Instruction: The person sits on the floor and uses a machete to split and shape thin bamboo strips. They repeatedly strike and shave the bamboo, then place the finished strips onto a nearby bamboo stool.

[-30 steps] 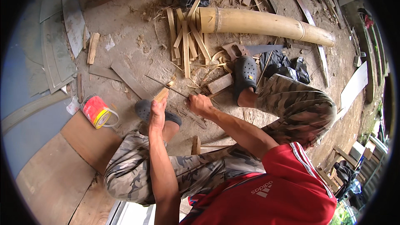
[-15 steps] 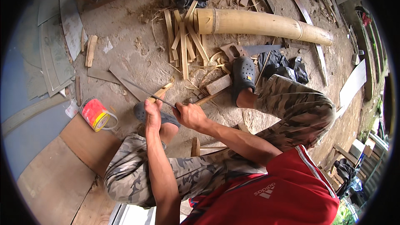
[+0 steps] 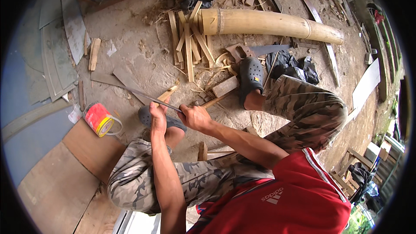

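My left hand [image 3: 158, 119] is closed round a short split bamboo strip [image 3: 169, 91], whose far end points up and to the right. The fingers of my right hand [image 3: 196, 117] wrap round the handle end of a long, narrow knife [image 3: 141, 94]; the handle itself is hidden in the fist. Its dark blade crosses the strip just above my left thumb and reaches out to the left. Beyond my hands lies a loose pile of split bamboo strips [image 3: 189, 56] on the dirt floor.
A thick bamboo pole [image 3: 264, 22] lies beyond the pile, with a handsaw [image 3: 266, 50] below it. By my right shoe [image 3: 251, 78] are a wood block [image 3: 225, 86] and black plastic bags [image 3: 294, 67]. A red and yellow bucket [image 3: 97, 118] stands at left.
The knife blade has tilted a little and shows more of its flat side. Both hands keep their grip in nearly the same place. The whole view has shifted slightly.
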The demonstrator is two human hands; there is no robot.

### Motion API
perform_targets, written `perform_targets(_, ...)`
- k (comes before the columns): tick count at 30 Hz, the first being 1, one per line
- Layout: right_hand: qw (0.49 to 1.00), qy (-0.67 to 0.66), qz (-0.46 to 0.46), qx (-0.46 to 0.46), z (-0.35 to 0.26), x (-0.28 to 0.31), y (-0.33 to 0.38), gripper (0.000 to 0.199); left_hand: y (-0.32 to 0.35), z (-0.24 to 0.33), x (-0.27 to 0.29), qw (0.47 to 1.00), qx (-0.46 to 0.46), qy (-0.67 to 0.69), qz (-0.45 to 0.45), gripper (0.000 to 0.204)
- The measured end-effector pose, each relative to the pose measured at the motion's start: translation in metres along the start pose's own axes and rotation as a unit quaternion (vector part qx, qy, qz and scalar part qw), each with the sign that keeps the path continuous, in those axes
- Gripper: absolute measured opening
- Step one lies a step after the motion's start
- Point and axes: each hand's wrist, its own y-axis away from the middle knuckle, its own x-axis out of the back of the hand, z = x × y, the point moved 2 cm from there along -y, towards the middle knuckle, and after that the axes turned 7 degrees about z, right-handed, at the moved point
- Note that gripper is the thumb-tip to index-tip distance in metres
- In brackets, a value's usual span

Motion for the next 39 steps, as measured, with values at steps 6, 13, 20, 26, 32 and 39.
perform_targets(6, 0.993, 0.060, -0.042, -0.096, 0.053, -0.015, -0.007, 0.026, 0.003, 0.006, -0.004, 0.998, 0.014, -0.050, -0.020, 0.119)
perform_targets(13, 1.000, 0.006, 0.017, 0.006, 0.029, -0.020, 0.005, 0.025, 0.004, -0.004, 0.004, 0.999, 0.034, -0.022, -0.018, 0.120)
perform_targets(20, 0.997, 0.059, 0.052, -0.006, 0.091, -0.061, 0.010, 0.029, 0.005, 0.003, -0.016, 0.999, 0.022, -0.034, -0.017, 0.121)
perform_targets(26, 0.993, 0.027, -0.005, -0.111, 0.067, -0.017, 0.015, 0.031, 0.005, 0.001, -0.015, 0.999, 0.020, -0.044, -0.025, 0.121)
perform_targets(32, 0.989, 0.037, -0.031, -0.140, 0.040, -0.002, 0.019, 0.031, 0.006, -0.009, -0.012, 0.999, 0.016, -0.036, -0.016, 0.118)
perform_targets(39, 0.983, 0.068, -0.014, -0.171, 0.119, -0.051, 0.021, 0.030, 0.011, 0.002, -0.023, 0.999, 0.017, -0.032, -0.026, 0.118)
